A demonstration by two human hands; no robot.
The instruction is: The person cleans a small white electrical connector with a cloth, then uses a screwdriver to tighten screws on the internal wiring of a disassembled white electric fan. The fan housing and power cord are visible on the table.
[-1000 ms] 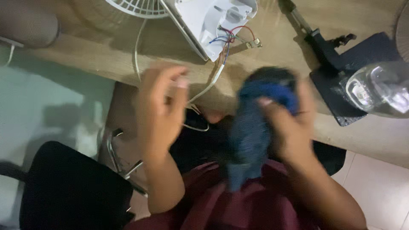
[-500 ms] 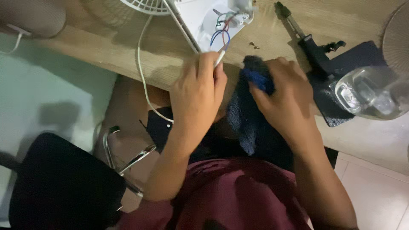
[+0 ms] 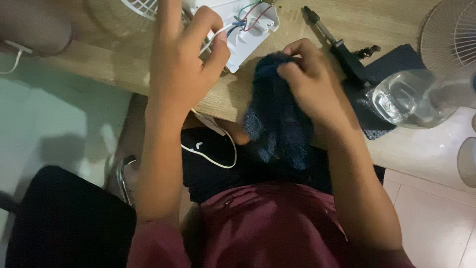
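Left hand (image 3: 186,59) fingers pinch the white cable (image 3: 210,39), seemingly at the far housing (image 3: 248,30); right hand (image 3: 312,84) clamps the blue cloth (image 3: 277,119).

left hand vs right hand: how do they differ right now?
The left hand is up at the white plastic housing, fingers on the white cable beside its coloured wires; the right hand grips a dark blue cloth. The left hand's fingers are spread; the right hand's are curled around the cloth. The left hand lies farther up the wooden table; the right sits at its edge. Both are bare.
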